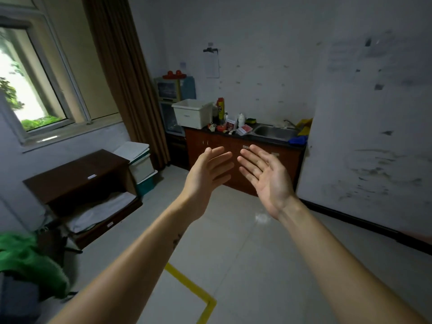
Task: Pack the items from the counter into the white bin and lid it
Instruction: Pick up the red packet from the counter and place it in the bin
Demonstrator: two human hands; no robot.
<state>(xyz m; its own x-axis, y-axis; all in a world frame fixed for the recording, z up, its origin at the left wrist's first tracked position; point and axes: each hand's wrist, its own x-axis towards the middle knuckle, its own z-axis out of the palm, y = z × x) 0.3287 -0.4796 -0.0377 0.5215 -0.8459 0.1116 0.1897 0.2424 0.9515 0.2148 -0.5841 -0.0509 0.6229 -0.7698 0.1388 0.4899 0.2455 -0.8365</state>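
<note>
A white bin without a lid stands at the left end of a dark counter across the room. Beside it lie several small items: a yellow-red spray can, a white bottle, a red packet and other red and white bits. My left hand and my right hand are stretched out in front of me, palms facing each other, fingers straight, holding nothing. Both are far short of the counter.
A steel sink with yellow and blue cloths sits at the counter's right end. A dark desk and stacked white boxes stand at the left under the window. A white wall panel juts out on the right. Yellow tape marks the tiled floor.
</note>
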